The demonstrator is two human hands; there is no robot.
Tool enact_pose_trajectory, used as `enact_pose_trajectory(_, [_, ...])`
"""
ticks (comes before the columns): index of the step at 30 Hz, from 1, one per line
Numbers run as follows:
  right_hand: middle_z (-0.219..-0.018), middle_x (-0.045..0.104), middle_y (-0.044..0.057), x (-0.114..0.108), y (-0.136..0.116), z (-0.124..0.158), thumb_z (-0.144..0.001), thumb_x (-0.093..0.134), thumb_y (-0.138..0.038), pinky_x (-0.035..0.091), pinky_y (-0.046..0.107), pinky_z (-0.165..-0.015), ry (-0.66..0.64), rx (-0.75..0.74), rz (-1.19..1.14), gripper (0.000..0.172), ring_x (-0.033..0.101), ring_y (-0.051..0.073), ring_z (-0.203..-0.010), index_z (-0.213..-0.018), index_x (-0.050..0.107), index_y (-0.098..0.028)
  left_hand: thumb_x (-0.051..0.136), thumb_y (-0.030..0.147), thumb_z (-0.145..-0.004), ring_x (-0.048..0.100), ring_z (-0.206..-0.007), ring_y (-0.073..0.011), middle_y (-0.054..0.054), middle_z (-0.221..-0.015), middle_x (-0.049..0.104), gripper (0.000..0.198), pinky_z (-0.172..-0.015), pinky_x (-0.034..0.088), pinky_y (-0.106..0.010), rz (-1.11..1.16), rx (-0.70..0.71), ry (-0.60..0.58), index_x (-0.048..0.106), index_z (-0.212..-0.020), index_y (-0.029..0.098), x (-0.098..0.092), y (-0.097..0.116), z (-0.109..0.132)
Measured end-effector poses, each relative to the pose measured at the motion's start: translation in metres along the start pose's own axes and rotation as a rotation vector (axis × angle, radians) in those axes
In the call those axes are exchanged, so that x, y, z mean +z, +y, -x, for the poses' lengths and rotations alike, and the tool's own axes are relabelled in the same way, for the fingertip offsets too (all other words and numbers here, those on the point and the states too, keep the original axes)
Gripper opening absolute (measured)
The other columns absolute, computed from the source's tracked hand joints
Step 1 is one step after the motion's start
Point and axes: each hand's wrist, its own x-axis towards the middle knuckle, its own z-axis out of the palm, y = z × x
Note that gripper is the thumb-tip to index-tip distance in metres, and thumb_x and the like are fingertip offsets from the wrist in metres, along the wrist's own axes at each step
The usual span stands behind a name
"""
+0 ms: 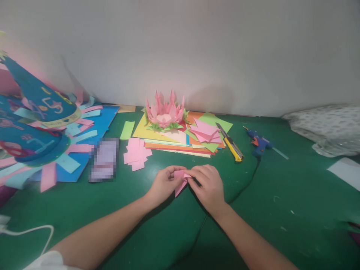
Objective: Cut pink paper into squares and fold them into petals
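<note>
Both my hands meet over the green table [281, 210] and pinch a small folded pink paper piece [180, 180]. My left hand [163, 183] grips its left side with curled fingers. My right hand [206, 185] presses its right side, fingers closed on the fold. Just beyond my hands lies a loose pile of small pink paper rectangles [136, 153]. Further back a pink paper lotus flower [165, 112] with green leaves stands on a stack of coloured sheets [174, 140]. A heap of folded pink pieces [204, 132] rests on the same stack.
A yellow utility knife [231, 144] and a blue glue gun [258, 142] lie right of the stack, its dark cord running toward me. Blue paper cones with pink and blue strips [36, 123] fill the left. A patterned cloth bundle [329, 127] sits far right, a white cable [33, 230] near left.
</note>
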Motion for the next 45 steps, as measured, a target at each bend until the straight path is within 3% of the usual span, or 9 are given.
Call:
enact_pose_trajectory(8, [-0.078, 0.065, 0.003, 0.001, 0.001, 0.001, -0.088, 0.053, -0.021, 0.034, 0.033, -0.067, -0.015, 0.002, 0.016, 0.014, 0.052, 0.017, -0.073, -0.085, 0.066, -0.02, 0.07, 0.023, -0.07, 0.064, -0.078, -0.0126, -0.005, -0.089, 0.069, 0.037, -0.074, 0.05, -0.023, 0.001, 0.007, -0.034, 0.061, -0.104, 0.013, 0.0, 0.0, -0.001])
enact_pose_trajectory(15, [-0.08, 0.065, 0.003, 0.0, 0.001, 0.001, -0.087, 0.054, -0.02, 0.036, 0.032, -0.067, 0.008, 0.046, -0.032, 0.013, 0.054, 0.018, -0.075, -0.086, 0.067, -0.021, 0.073, 0.025, -0.068, 0.061, -0.068, -0.0108, -0.004, -0.08, 0.068, 0.043, -0.066, 0.049, -0.022, 0.019, -0.001, -0.038, 0.059, -0.106, 0.011, 0.001, 0.0, -0.001])
enact_pose_trajectory(28, [-0.079, 0.065, 0.002, 0.001, -0.002, 0.001, -0.086, 0.054, -0.02, 0.037, 0.032, -0.067, 0.016, 0.077, 0.0, 0.013, 0.055, 0.017, -0.074, -0.084, 0.067, -0.022, 0.075, 0.025, -0.066, 0.064, -0.078, -0.013, -0.005, -0.088, 0.07, 0.043, -0.075, 0.05, -0.025, 0.096, -0.022, -0.055, 0.06, -0.104, 0.013, 0.0, 0.001, 0.0])
enact_pose_trajectory(45, [-0.097, 0.066, 0.006, -0.009, 0.004, 0.001, -0.089, 0.048, -0.017, 0.038, 0.035, -0.071, -0.126, -0.129, 0.108, 0.022, 0.054, 0.019, -0.082, -0.099, 0.066, -0.023, 0.077, 0.024, -0.065, 0.064, -0.077, -0.0123, -0.005, -0.087, 0.07, 0.045, -0.076, 0.05, -0.025, 0.236, -0.056, 0.001, 0.06, -0.105, 0.012, -0.002, 0.002, -0.002])
